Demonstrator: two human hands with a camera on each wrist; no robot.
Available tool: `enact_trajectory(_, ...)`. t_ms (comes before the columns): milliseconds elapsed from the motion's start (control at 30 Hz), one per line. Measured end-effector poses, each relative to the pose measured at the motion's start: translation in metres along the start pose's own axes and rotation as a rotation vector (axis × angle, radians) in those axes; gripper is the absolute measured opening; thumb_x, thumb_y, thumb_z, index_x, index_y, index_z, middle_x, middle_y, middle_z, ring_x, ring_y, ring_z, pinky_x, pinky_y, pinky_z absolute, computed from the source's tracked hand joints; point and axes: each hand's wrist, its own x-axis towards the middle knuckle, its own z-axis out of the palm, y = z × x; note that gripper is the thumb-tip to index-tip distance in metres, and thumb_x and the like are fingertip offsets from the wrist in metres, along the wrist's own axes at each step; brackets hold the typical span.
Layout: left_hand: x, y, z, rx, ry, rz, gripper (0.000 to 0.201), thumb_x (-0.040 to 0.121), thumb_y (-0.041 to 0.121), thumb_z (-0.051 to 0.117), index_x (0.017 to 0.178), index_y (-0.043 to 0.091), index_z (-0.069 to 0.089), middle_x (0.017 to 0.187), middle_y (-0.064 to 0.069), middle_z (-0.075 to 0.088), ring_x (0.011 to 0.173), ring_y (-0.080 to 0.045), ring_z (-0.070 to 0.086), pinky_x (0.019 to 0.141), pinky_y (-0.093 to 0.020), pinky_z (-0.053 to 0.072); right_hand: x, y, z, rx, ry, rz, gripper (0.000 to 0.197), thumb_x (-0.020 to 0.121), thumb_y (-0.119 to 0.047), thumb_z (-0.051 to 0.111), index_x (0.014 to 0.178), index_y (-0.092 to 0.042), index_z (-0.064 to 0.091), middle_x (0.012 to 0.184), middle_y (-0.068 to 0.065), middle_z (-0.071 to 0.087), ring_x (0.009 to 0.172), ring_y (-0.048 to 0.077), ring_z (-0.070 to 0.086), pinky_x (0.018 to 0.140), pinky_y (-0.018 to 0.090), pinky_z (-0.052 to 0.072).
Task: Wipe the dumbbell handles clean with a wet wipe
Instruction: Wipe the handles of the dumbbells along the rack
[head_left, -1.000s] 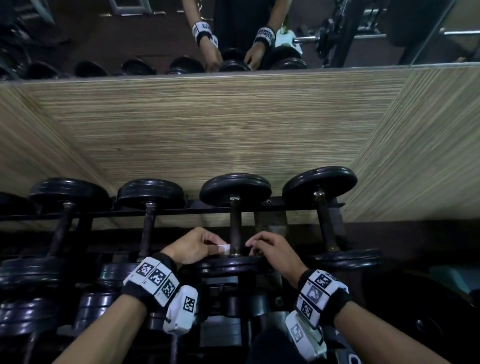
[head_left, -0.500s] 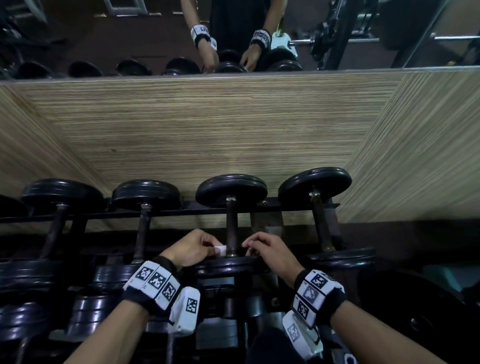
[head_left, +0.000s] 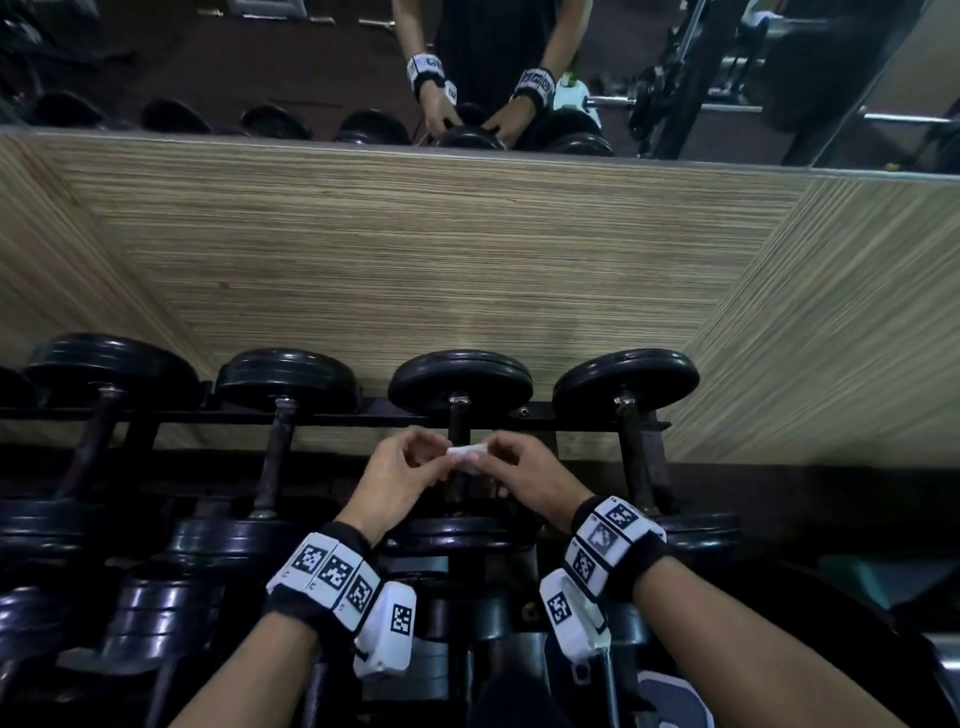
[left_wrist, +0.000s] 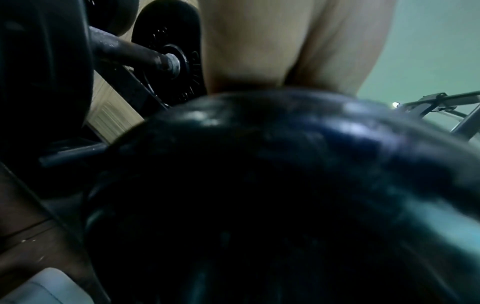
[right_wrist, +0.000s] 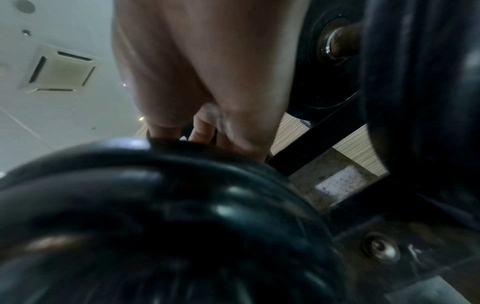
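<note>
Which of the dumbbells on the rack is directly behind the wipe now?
The third dumbbell from the left: the wet wipe lies across its handle; the other handles stand bare.

Left hand (head_left: 396, 475) and right hand (head_left: 524, 475) have risen; wet wipe (head_left: 467, 453) now pinched between both.

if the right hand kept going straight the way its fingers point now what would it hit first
The right hand points toward the left, pinching the small white wet wipe. Straight on it would likely meet the dark metal dumbbell handle just behind the wipe, then the left hand; depth is unclear.
</note>
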Motion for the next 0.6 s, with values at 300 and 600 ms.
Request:
enact_trajectory(300,0.006,-0.014,0.005,0.34,0.336,0.018,0.005,0.092,0.017,0.065,0.089,0.015,0.067,0.083,0.002,0.067,0.074,-0.009,0.057,0.064,-0.008,0.033,0.053,0.01,0.0,0.229,0.354,0.237,0.012,0.097,-0.011,0.064,0.098,0.001,0.064,0.083,0.016,0.07,0.058,0.018,0.067,0.047,0.024,0.048)
enact_trajectory(600,0.007,-0.011,0.005,0.37,0.29,-0.003,0.005,0.093,0.017,0.063,0.09,0.014,0.066,0.08,0.005,0.066,0.077,-0.012,0.061,0.072,-0.02,0.04,0.071,0.014,0.013,-0.061,0.265,0.224,0.019,0.092,-0.014,0.063,0.105,-0.004,0.074,0.097,0.011,0.075,0.093,0.03,0.07,0.082,0.039,0.057)
